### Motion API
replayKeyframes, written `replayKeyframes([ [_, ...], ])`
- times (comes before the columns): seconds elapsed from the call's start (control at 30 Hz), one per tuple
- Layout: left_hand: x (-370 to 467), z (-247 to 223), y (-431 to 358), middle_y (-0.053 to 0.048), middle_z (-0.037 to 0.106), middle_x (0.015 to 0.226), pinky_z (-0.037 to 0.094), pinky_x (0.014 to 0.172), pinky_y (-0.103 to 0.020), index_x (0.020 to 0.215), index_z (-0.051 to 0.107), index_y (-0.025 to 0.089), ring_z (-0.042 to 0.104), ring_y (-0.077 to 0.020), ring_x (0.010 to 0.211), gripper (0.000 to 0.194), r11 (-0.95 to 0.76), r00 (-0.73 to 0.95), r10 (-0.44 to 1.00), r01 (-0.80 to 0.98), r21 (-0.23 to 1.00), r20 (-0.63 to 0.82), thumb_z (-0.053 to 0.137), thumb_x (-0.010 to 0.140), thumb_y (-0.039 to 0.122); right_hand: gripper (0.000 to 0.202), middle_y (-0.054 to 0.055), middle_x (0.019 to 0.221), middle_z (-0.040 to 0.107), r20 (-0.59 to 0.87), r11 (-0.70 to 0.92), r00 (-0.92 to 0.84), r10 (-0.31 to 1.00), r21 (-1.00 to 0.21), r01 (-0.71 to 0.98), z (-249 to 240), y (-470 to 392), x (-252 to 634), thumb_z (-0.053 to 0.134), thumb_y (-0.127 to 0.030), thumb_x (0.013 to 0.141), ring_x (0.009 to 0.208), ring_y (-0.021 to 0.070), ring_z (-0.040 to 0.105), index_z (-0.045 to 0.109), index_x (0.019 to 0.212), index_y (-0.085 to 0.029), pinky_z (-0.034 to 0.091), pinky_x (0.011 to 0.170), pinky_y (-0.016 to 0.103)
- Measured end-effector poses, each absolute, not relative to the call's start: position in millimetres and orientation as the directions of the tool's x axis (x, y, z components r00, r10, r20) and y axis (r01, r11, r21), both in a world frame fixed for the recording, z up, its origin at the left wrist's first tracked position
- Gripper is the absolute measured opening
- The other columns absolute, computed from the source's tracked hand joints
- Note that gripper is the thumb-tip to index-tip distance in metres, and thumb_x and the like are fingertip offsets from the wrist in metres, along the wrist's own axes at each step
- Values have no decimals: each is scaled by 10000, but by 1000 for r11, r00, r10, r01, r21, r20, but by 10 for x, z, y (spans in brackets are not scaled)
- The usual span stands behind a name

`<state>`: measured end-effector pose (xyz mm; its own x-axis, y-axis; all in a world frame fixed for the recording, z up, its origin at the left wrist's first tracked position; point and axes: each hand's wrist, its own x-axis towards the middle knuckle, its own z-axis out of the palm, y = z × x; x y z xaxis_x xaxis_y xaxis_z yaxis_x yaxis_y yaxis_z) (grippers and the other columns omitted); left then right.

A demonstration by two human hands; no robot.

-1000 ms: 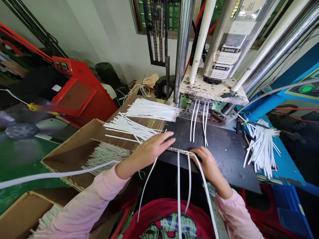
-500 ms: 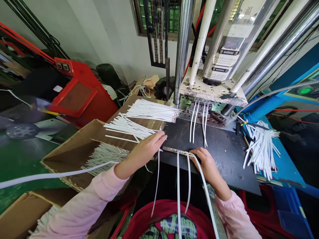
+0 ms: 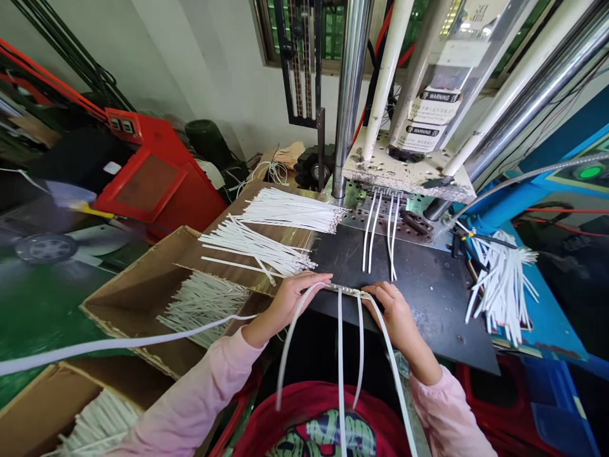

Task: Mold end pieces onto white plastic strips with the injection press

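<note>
A narrow metal bar (image 3: 349,291) lies across the front edge of the black table, with white cables hanging from it toward my lap. My right hand (image 3: 390,311) is closed around the bar's right end, beside the rightmost white cable. At the left end, my left hand (image 3: 302,293) pinches a white cable (image 3: 287,352) that arches down from the fingertips. The middle cables (image 3: 340,368) hang straight from the bar. My left fingers cover the bar's left tip, so the contact there is hidden.
Bundles of white cables (image 3: 290,209) lie on a brown board at left. Cardboard boxes (image 3: 128,285) with more cables stand below. Ahead, a press (image 3: 409,165) has several cables under its plate. Another cable pile (image 3: 504,285) rests on the blue surface at right.
My left hand has come down and right, from beside the cable pile to the bar's left end. The leftmost cable now arches from its fingers. My right hand stays put.
</note>
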<state>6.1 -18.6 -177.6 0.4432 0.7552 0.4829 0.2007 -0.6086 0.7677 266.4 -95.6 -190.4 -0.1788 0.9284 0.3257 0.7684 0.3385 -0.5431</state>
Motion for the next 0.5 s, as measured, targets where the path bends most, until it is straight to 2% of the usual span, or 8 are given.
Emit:
replayKeyframes([
  [0.1,124,-1858,-159,-59,788,975,585,839,-259,1107,756,211,743,-152,882,203,-567,436,783,209,796,443,632,947,206,180,70,1064,649,323,341,-184,928,-545,766,-1901,-955,2663,571,-233,983,967,243,604,625,1154,-243,502,868,411],
  [0.27,143,-1867,-102,-58,781,885,565,746,-241,1074,762,200,721,-136,782,195,-653,450,724,203,730,522,600,968,219,181,71,1058,651,310,331,-182,933,-547,769,-1901,-955,2658,554,-247,993,965,249,605,626,1158,-253,496,874,415],
  [0.5,163,-1757,-81,-82,770,893,547,711,-261,1103,741,170,703,-148,780,227,-715,514,655,185,674,554,548,989,196,189,74,1065,656,291,322,-184,939,-554,768,-1885,-962,2658,544,-247,992,976,256,607,634,1158,-253,500,879,423],
])
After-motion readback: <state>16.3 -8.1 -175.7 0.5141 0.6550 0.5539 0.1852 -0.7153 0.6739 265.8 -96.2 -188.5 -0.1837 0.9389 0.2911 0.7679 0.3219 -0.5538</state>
